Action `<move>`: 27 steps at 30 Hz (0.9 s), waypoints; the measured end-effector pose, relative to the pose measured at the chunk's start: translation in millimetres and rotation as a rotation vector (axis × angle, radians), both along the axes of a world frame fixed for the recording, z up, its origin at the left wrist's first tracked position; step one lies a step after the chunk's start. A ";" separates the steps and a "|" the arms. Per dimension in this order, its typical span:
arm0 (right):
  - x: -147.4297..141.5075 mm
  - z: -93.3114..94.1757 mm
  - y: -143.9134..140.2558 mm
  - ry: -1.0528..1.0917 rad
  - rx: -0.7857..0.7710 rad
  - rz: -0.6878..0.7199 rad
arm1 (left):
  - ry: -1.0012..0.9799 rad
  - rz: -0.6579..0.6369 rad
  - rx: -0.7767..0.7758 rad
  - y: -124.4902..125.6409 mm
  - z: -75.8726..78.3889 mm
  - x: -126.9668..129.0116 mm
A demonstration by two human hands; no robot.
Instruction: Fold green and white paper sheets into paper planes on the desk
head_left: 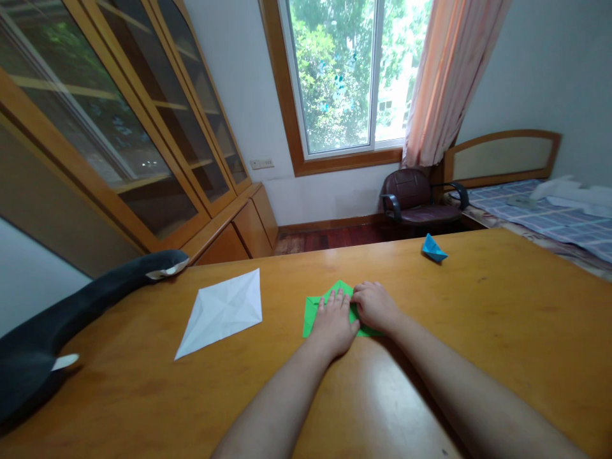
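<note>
Your left hand (pixel 333 323) lies flat, fingers spread, palm down on the green folded paper (pixel 312 315), approx mid-desk, just in front of you. That flat press pins the sheet so it can't slide on the glossy desk (pixel 502 331). No grip as such on this side: open hand, weight only.

Your right hand (pixel 375 306) sits just beside it, touching the left at the thumb side, fingers curled down onto the paper's upper right edge. It looks like a crease or flap is being pressed w/ the fingertips, but whether anything is pinched between them, can't tell; the knuckles hide it.

Orientation: the green paper's pointed tip (pixel 340 284) aims away from you, toward the window (pixel 342 76). A squarer corner shows at lower left. Long axis seems to run near-to-far, roughly in line w/ your forearms, though both hands cover most of it.

Elsewhere on the desk: a white creased sheet (pixel 222 312), kite-shaped, well apart to the left; a small blue folded paper piece (pixel 433 248) farther off on the right; a dark plush toy (pixel 71 319) along the left edge.
</note>
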State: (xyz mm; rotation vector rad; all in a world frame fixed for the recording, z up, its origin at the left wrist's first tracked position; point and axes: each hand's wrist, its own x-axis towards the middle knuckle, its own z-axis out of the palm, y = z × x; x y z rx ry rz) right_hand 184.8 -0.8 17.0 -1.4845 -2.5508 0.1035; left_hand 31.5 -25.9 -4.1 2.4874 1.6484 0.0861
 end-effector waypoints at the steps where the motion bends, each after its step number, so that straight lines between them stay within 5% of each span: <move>1: 0.4 0.0 0.2 0.002 -0.004 0.003 | -0.001 0.000 0.001 0.2 -0.3 -0.2; 11: 2.4 -0.1 -0.1 -0.015 -0.042 0.018 | -0.076 0.000 -0.005 0.5 2.1 -0.7; 18: 2.1 -2.1 0.1 -0.025 -0.040 -0.008 | -0.301 -0.037 0.042 25.5 -3.0 -30.5; 27: -0.7 1.0 -2.6 -0.045 -0.042 -0.011 | -0.220 -0.040 0.063 30.4 -3.8 -37.5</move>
